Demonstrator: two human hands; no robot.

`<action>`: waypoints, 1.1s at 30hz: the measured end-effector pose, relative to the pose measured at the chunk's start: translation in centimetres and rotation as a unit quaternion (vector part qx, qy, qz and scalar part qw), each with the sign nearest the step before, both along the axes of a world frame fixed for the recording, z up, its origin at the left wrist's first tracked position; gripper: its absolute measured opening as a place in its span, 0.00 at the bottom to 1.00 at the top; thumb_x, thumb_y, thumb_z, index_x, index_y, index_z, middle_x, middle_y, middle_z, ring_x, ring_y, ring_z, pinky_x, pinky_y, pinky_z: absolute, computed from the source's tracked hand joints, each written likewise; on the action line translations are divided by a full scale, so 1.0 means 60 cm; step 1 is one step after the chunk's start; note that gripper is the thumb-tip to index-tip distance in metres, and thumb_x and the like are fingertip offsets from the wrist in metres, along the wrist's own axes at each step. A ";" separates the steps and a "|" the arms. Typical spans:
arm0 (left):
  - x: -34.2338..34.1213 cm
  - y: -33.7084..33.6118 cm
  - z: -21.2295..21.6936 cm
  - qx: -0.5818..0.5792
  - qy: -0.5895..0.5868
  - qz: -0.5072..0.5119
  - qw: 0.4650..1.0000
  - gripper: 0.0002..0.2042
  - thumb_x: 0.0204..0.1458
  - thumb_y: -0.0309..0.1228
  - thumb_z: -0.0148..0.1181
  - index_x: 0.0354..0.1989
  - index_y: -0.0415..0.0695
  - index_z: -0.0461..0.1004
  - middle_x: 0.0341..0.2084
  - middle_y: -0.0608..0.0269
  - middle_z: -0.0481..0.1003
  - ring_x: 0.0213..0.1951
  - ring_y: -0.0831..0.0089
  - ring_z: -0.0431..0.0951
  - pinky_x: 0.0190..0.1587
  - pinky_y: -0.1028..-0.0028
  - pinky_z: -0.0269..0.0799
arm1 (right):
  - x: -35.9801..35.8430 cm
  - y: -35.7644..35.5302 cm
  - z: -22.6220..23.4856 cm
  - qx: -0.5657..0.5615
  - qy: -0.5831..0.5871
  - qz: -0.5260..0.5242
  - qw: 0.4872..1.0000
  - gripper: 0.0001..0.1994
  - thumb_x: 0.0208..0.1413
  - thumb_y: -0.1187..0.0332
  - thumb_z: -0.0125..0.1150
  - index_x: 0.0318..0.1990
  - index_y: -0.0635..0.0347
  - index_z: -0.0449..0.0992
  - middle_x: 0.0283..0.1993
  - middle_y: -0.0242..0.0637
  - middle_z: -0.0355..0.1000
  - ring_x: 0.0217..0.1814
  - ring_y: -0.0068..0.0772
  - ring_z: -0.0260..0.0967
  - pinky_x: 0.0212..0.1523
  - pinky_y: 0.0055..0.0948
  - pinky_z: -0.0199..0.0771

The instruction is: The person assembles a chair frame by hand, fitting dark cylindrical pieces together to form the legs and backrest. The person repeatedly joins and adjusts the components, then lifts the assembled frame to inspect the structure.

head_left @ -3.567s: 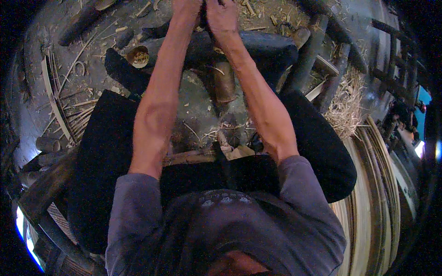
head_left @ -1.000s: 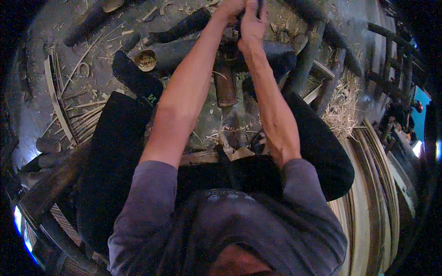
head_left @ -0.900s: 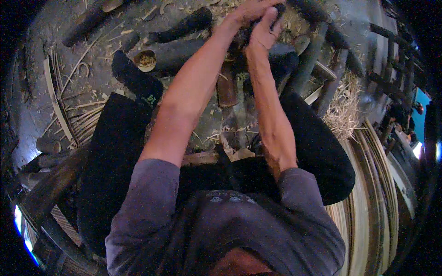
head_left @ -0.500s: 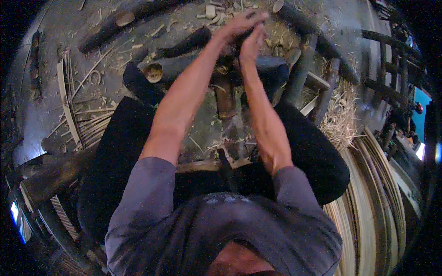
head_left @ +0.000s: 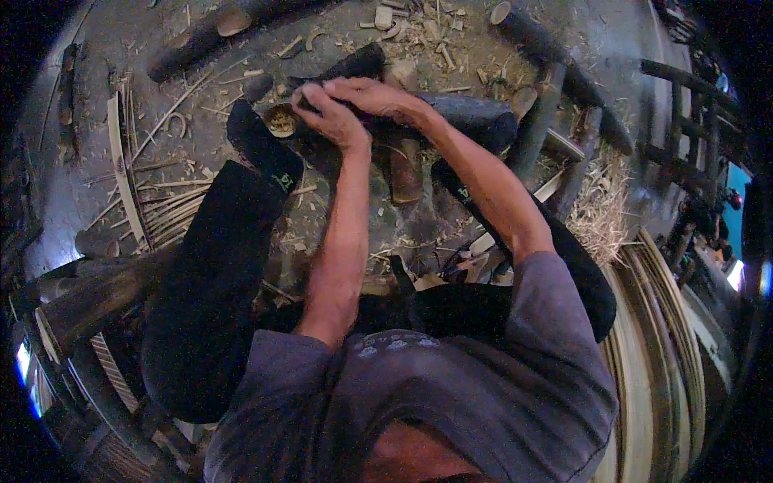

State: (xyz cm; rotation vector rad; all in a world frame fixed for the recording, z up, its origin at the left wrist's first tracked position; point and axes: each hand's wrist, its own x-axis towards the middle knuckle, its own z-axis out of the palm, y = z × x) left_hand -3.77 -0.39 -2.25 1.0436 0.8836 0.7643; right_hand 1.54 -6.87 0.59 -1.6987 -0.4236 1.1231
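Observation:
A dark round log [head_left: 471,113] lies crosswise before my feet, with its pale hollowed end [head_left: 280,121] at the left. My left hand [head_left: 334,125] is above the log near that end, its fingers bent and partly smeared by motion. Close against it, my right hand [head_left: 374,98] reaches left, fingertips beside the left fingers. Whether anything lies between the two hands cannot be made out. Just beyond them is a dark, rough piece of wood [head_left: 354,63]. A shorter brown log piece [head_left: 405,173] extends toward me from beneath the crosswise log.
Wood chips [head_left: 435,32] litter the floor beyond. Long pale strips [head_left: 121,161] lie at left, and a large bundle of strips [head_left: 644,338] stands at right beside a heap of shavings [head_left: 597,201]. More logs [head_left: 555,68] lie at far right; a thick log [head_left: 105,306] is at near left.
Both hands have moved left and nearer to me, from beyond the crosswise log to above its left end. The right forearm now slants across, and my legs have shifted slightly.

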 end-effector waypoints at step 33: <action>-0.004 0.022 0.003 0.422 0.084 -0.625 0.652 0.18 0.48 0.47 0.55 0.35 0.46 0.80 0.31 0.49 0.78 0.40 0.52 0.76 0.47 0.60 0.69 | -0.392 -0.074 0.011 -0.268 -0.211 -0.439 0.831 0.36 0.43 0.49 0.68 0.57 0.56 0.61 0.49 0.49 0.71 0.51 0.52 0.69 0.50 0.43 0.68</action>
